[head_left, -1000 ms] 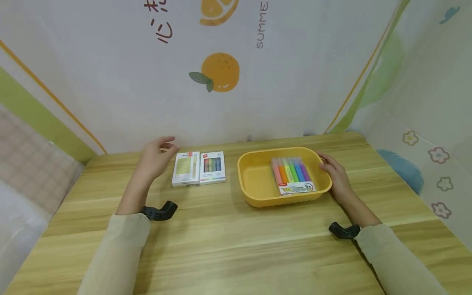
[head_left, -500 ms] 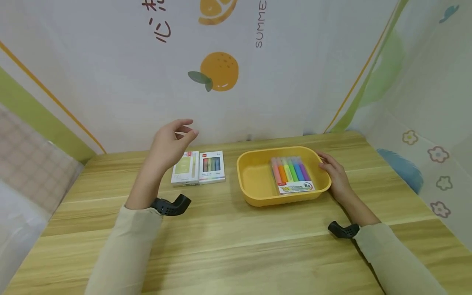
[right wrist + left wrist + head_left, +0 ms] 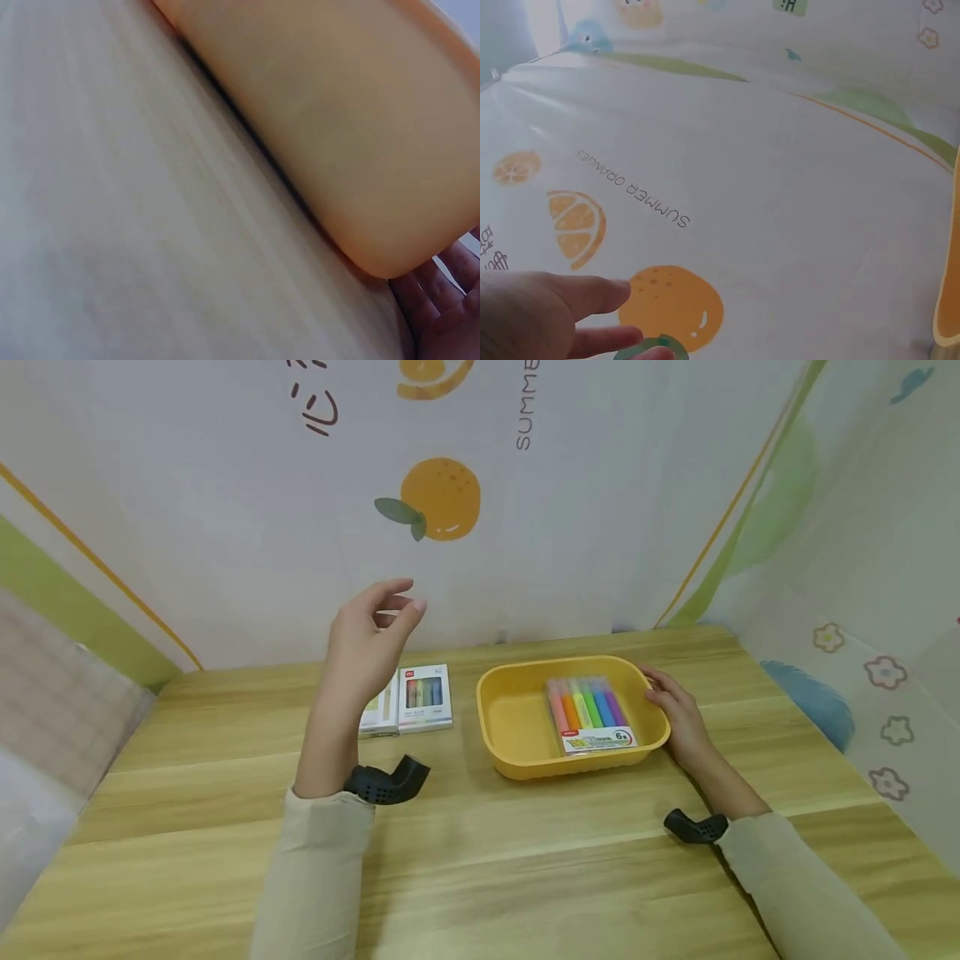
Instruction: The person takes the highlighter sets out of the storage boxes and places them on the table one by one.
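My left hand (image 3: 367, 639) is raised above the table in front of the printed backdrop, with fingers loosely bent and nothing between them. Its fingertips also show low in the left wrist view. Behind my left forearm lies a white box with a pale yellow print (image 3: 382, 714), mostly hidden. Against it lies a white box with a window of coloured sticks (image 3: 425, 700). My right hand (image 3: 684, 718) holds the right end of a yellow plastic basket (image 3: 517, 764), thumb at the rim. Inside the basket, on its right side, a pack of highlighters (image 3: 596, 718) lies flat.
The wood-grain table (image 3: 525, 860) meets a white backdrop (image 3: 585, 543) along its far edge. Patterned sheets also stand at the left and right sides. A black wrist mount (image 3: 390, 781) sits on my left wrist, and another (image 3: 697, 827) on my right.
My left hand has risen and moved right, from beside the white boxes to in front of them, now hiding much of the left box. My right hand stays at the basket.
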Available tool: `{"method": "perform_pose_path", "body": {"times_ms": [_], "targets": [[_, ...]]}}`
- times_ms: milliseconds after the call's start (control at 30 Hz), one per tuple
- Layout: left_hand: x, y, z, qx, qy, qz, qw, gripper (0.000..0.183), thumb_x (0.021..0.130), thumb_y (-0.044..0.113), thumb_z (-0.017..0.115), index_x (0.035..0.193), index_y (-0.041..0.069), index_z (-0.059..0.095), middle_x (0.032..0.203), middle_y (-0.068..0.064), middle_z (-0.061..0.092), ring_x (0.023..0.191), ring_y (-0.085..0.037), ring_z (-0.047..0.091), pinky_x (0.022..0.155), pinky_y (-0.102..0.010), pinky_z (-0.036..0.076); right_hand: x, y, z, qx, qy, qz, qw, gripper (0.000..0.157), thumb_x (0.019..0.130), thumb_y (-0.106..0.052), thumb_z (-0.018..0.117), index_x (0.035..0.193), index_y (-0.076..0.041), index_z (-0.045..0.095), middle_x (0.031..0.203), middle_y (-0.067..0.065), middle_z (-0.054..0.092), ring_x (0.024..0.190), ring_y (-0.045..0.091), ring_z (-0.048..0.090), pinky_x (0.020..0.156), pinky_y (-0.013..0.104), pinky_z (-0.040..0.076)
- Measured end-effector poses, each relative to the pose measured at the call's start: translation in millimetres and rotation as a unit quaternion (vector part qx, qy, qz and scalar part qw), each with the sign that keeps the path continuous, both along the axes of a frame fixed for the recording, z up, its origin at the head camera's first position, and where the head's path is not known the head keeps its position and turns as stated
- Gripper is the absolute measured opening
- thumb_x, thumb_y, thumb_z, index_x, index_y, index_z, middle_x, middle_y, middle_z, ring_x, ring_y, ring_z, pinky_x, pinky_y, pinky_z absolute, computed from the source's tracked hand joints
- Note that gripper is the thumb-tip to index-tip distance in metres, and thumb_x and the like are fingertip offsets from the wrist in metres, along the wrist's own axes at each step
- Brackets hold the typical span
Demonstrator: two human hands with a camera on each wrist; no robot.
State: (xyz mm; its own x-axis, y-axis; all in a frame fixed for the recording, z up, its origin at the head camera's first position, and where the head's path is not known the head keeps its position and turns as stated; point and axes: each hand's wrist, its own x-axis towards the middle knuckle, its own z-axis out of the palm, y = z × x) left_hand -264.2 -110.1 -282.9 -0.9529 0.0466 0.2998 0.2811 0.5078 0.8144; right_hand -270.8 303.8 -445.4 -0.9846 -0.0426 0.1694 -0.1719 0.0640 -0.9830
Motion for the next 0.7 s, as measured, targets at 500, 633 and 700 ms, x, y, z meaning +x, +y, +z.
{"method": "perform_pose_path", "body": {"times_ms": [500,633,700], "targets": [[-8.1,8,-8.7,-0.012,-0.015,-0.025,0.9995,0.047,0.101,0.036,0.060,0.144,0.017,0.056,0.129,-0.011,0.066,0.115,-0.027,0.062,0.098,-0.046,0.053,-3.4,-3,1.0,-0.012,0.001,0.003,1.000,0.045,0.108,-0.016,0.043,0.151,-0.002,0.042,0.127,-0.011,0.059,0.109,0.003,0.060,0.087,0.012,0.053],[-7.6,18,-11.6,-0.016,-0.019,-0.042,0.9988,0.047,0.101,0.036,0.060,0.144,0.016,0.056,0.128,-0.010,0.066,0.113,-0.026,0.062,0.097,-0.045,0.054,-1.0,-2,-1.0,-0.013,-0.002,-0.002,1.000,0.046,0.108,-0.016,0.043,0.152,-0.002,0.041,0.127,-0.011,0.059,0.110,0.003,0.059,0.088,0.012,0.052],[-7.3,23,-13.1,-0.021,-0.022,-0.047,0.9984,0.047,0.101,0.036,0.060,0.144,0.016,0.056,0.127,-0.009,0.066,0.112,-0.025,0.063,0.096,-0.044,0.055,-0.6,-2,-1.3,-0.010,-0.002,-0.003,1.000,0.046,0.108,-0.016,0.043,0.152,-0.002,0.041,0.127,-0.012,0.059,0.110,0.002,0.059,0.088,0.012,0.052]]}}
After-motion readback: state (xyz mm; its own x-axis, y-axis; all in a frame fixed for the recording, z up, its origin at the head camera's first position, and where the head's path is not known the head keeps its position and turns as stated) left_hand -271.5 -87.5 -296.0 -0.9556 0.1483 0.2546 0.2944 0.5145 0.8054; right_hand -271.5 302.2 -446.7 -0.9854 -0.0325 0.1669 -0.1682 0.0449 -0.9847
